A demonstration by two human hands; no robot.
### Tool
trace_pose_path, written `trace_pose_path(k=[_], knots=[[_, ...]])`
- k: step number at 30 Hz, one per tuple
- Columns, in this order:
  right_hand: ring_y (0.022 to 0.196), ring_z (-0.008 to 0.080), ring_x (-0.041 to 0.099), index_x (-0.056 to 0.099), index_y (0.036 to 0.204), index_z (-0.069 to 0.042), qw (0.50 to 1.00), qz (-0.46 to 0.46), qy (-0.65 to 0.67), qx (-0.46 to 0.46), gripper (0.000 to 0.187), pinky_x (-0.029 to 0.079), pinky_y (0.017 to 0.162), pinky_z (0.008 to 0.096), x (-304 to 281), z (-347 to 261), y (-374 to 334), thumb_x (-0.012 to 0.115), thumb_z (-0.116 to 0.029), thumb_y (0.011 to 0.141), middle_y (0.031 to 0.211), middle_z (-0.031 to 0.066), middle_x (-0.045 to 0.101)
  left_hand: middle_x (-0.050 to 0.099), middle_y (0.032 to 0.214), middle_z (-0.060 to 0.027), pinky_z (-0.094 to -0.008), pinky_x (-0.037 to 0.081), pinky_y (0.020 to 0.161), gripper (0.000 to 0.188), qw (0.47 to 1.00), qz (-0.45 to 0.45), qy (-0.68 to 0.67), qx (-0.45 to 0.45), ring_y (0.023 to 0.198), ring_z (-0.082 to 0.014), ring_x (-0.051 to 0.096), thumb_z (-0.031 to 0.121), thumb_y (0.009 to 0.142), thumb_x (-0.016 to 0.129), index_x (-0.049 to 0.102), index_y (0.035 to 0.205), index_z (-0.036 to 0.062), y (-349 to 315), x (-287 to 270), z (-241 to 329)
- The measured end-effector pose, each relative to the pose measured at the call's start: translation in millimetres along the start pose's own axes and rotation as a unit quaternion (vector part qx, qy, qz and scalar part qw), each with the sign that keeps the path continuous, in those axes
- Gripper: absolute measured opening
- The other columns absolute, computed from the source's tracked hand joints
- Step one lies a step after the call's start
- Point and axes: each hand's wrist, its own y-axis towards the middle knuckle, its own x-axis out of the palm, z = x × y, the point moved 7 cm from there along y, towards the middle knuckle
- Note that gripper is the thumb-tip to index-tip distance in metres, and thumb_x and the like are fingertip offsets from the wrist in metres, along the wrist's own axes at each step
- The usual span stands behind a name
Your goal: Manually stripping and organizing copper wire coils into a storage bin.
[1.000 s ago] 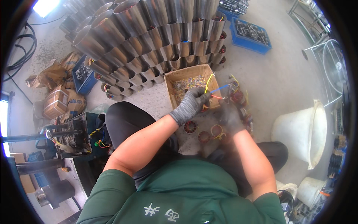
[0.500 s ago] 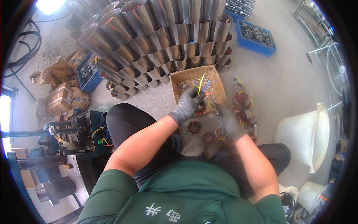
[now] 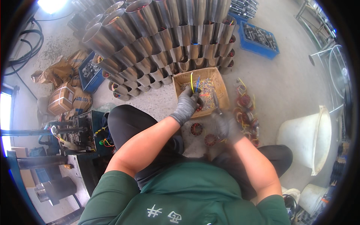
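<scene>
Over the near edge of an open cardboard box (image 3: 221,80), my left hand (image 3: 186,104) in a grey glove is closed on a motor stator (image 3: 200,106). The glove hides most of it. A yellow lead (image 3: 192,80) and a blue lead (image 3: 198,83) rise from the stator. My right hand (image 3: 228,127), also gloved and smeared by motion, holds a slim metal hand tool (image 3: 216,100); its exact kind is blurred. Small wire scraps (image 3: 206,84) in several colours lie in the box. Two loose red-wound stators (image 3: 196,129) rest on the floor below my hands.
Stacked metal tubes (image 3: 161,37) rise beyond the box. More stators (image 3: 244,112) lie in a row on the right. A white tub (image 3: 305,138) stands farther right, a blue crate (image 3: 258,39) of metal parts at the back, and a machine (image 3: 80,131) on the left.
My right hand and its tool have drawn slightly down and away from the leads. My left hand has shifted a little left with the stator, and the leads now stand more upright.
</scene>
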Motion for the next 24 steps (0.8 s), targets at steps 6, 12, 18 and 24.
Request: trace_pose_path(k=[6, 12, 18, 24], knots=[[0.058, 0.0078, 0.053, 0.061, 0.111, -0.008, 0.994, 0.008, -0.002, 0.112, 0.024, 0.041, 0.049, 0.0211, 0, -22, -5, 0.070, -0.020, 0.091, 0.076, -0.0019, 0.060, 0.063, 0.075, -0.0006, -0.0251, 0.045, 0.053, 0.023, 0.997, -0.071, -0.009, -0.017, 0.057, -0.0092, 0.055, 0.007, 0.099, 0.052, 0.064, 0.119, 0.0054, 4, 6, -22], [0.057, 0.0119, 0.055, 0.060, 0.113, -0.005, 0.975, 0.020, 0.091, 0.202, 0.029, 0.042, 0.049, 0.0233, -5, -11, 3, 0.070, -0.021, 0.090, 0.079, 0.0014, 0.065, 0.063, 0.074, 0.0006, -0.0255, 0.048, 0.055, 0.027, 0.966, -0.158, 0.199, -0.043, 0.062, -0.0075, 0.057, 0.008, 0.097, 0.054, 0.063, 0.123, 0.0038, -24, 18, -6], [0.059, 0.0094, 0.053, 0.059, 0.115, -0.002, 0.987, -0.030, -0.131, 0.084, 0.031, 0.047, 0.051, 0.0255, -23, -14, 15, 0.068, -0.020, 0.092, 0.079, 0.0012, 0.062, 0.059, 0.076, -0.0037, -0.0305, 0.047, 0.061, 0.025, 0.970, -0.166, 0.170, -0.044, 0.063, -0.0118, 0.053, 0.002, 0.096, 0.053, 0.064, 0.118, 0.0046, -21, 18, -20], [0.067, 0.0072, 0.053, 0.060, 0.116, -0.002, 0.976, 0.041, 0.165, 0.139, 0.026, 0.048, 0.058, 0.0223, 0, -28, -7, 0.066, -0.016, 0.094, 0.081, -0.0002, 0.057, 0.068, 0.085, -0.0064, -0.0309, 0.051, 0.072, 0.027, 0.954, -0.137, 0.261, -0.060, 0.073, -0.0131, 0.060, 0.014, 0.096, 0.058, 0.066, 0.120, 0.0047, -18, 7, -18]])
